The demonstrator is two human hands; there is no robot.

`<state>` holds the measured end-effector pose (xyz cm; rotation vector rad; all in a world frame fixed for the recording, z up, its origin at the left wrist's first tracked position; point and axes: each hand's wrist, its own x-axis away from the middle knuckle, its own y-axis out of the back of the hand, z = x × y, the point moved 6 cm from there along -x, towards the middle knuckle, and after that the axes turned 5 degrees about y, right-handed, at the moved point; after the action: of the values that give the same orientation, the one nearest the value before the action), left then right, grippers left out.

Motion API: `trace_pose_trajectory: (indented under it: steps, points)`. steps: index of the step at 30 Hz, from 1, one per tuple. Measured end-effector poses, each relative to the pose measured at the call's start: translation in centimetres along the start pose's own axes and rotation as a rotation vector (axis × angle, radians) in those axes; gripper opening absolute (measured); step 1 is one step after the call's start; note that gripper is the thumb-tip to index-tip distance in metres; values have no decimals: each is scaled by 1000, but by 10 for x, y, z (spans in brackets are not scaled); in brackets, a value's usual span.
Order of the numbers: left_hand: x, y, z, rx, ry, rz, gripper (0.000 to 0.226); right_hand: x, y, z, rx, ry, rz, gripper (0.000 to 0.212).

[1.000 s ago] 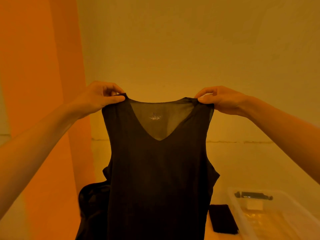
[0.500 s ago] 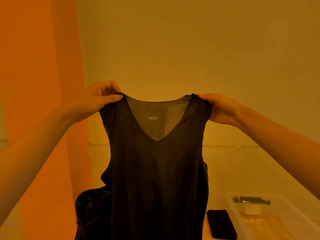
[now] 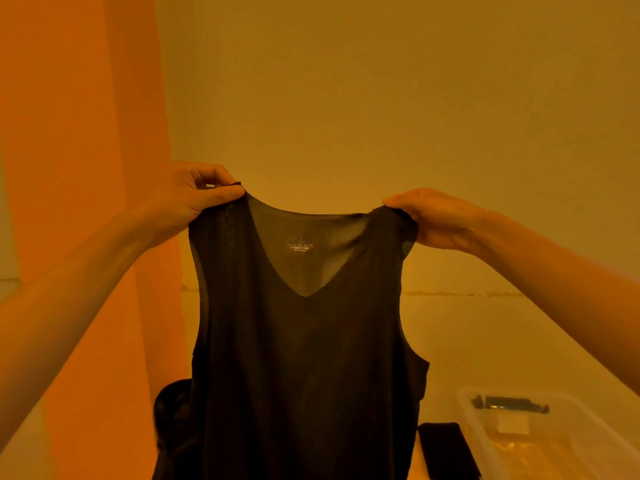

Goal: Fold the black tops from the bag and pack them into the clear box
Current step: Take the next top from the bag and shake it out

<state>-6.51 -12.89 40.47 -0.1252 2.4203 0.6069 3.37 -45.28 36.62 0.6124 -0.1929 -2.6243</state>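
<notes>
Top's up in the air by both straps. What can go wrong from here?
1. The black top hangs only from the left hand and right hand gripping its thin straps; one slip and it drops crooked.
2. Its lower part partly hides the bag and nears the folded black piece; lowering may disturb them.

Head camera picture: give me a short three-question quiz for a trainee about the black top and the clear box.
1. True or false: the black sleeveless V-neck top lies folded inside the clear plastic box.
2. Where do the left hand and the right hand hold the top? A) at the hem B) at the shoulder straps C) at the side seams
3. Fill in: the white size print inside the neckline reads ___.

Key: 1 false, the top hangs unfolded in the air, outside the box; 2 B; 3 XL.
</notes>
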Motion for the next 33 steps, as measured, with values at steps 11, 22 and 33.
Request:
trace_pose_trajectory:
  steps: [11,22,33]
  points:
    - [-1,26,-12,-286,-57,-163,7,9,20,25,-55,118,-39,17]
    - [12,15,-39,-275,-245,-81,15,56,18,85,428,227,-158,10]
    - [54,48,-96,43,-360,-156,5,124,-1,172,381,513,-121,6]
